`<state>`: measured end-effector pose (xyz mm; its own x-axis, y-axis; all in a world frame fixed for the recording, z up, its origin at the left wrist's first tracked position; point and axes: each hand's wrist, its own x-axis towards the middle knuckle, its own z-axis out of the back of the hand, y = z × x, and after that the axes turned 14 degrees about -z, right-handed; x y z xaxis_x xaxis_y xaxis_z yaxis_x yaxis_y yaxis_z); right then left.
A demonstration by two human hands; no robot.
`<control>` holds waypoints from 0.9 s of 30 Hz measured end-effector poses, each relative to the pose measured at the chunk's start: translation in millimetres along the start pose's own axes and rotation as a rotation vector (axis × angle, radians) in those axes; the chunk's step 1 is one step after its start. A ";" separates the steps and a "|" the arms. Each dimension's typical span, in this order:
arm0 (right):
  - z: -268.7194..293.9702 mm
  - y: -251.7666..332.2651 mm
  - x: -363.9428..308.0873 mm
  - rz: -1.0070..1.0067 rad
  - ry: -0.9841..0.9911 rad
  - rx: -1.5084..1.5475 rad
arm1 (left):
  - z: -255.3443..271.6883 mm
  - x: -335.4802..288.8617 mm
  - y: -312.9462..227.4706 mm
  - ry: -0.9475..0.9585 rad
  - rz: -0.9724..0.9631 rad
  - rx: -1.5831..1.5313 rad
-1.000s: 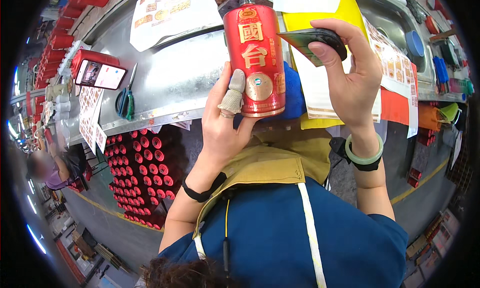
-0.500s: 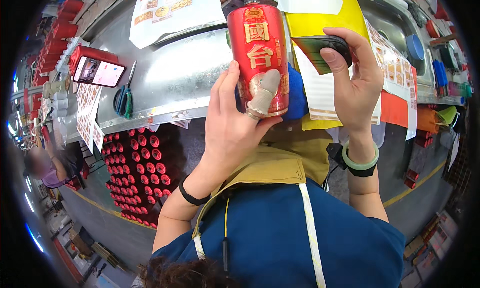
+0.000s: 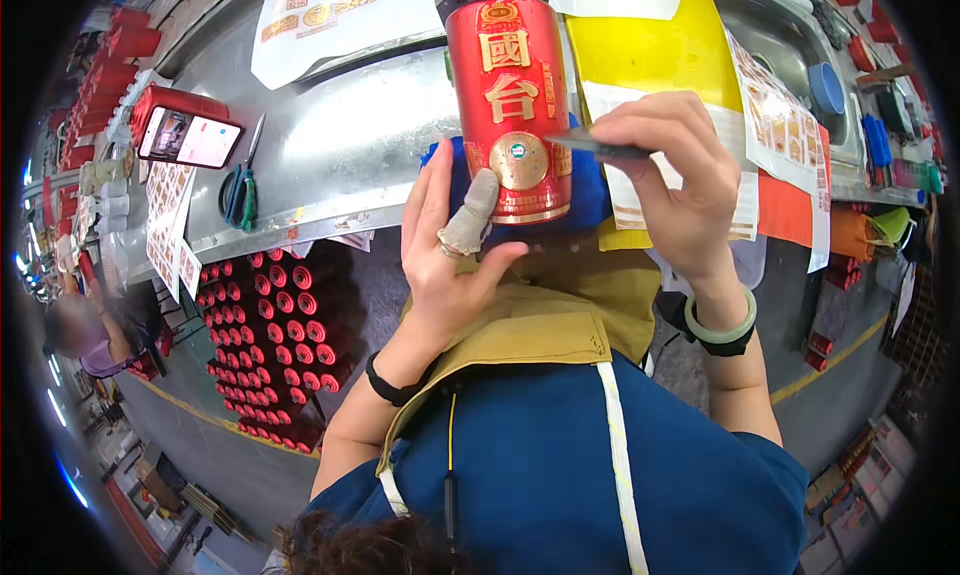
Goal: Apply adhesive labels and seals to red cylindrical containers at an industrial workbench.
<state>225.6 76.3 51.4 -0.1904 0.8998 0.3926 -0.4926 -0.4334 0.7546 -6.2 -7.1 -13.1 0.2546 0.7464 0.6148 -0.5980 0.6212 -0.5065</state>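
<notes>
A red bottle with gold raised lettering and a round gold emblem lies with its neck away from me. Beneath its near end is a blue cloth. My left hand is open at the bottle's lower left, fingers spread. A pale fabric cover wraps one of its fingers, whose tip is against the bottle's edge. In my right hand is a flat dark scraper, pinched between thumb and fingers. Seen nearly edge-on, its tip points left over the bottle's lower right side, close to the emblem; contact is unclear.
Scissors and a propped phone are on the metal bench at left. Sticker sheets lie at the back, beside a yellow sheet. A blue bowl stands right. Below the bench are stacked red bottles.
My left hand has loosened from the bottle and shifted down-left, uncovering the emblem. My right hand has moved the scraper down-left to the bottle and tilted it nearly edge-on.
</notes>
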 end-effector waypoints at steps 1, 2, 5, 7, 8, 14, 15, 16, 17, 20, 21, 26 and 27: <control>-0.3 0.6 -3.5 -0.001 0.002 0.000 | 0.9 0.7 0.1 0.000 0.002 0.000; -0.8 0.1 -7.8 0.044 0.028 -0.017 | 2.0 3.6 -0.3 -0.044 0.055 -0.082; -6.5 -1.5 -29.6 0.149 0.061 -0.048 | -1.9 6.2 12.5 -0.096 0.057 -0.168; -6.0 4.3 -41.0 0.193 0.137 0.021 | -2.5 19.0 8.3 -0.114 0.190 -0.345; -1.3 8.7 -41.9 0.194 0.211 0.010 | -2.3 26.4 4.4 -0.122 0.257 -0.434; 10.9 10.7 -34.3 -0.096 0.038 0.112 | 0.0 47.6 -3.0 0.010 0.414 -0.582; 11.0 8.9 -34.6 -0.176 -0.025 0.152 | 0.3 52.8 -6.8 0.029 0.412 -0.560; 10.3 6.5 -34.1 -0.179 -0.028 0.151 | 3.5 61.2 -12.6 0.014 0.474 -0.664; 9.3 3.6 -33.1 -0.198 -0.076 0.180 | 1.6 61.8 -11.8 0.016 0.473 -0.665; 5.5 0.8 -34.6 -0.240 -0.134 0.227 | -4.3 61.8 -8.8 -0.003 0.477 -0.621; 3.5 0.4 -35.3 -0.262 -0.143 0.243 | -5.6 61.1 -9.9 -0.012 0.489 -0.614; -6.5 -0.9 -38.4 -0.334 -0.111 0.312 | -8.0 56.3 -12.2 -0.007 0.476 -0.540; -8.0 0.1 -38.3 -0.379 -0.104 0.363 | -4.1 54.5 -11.9 0.040 0.396 -0.478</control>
<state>226.0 42.2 32.2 0.0387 0.9949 0.0931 -0.1815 -0.0846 0.9798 17.9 27.2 24.0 0.1168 0.9448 0.3060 -0.2492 0.3261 -0.9119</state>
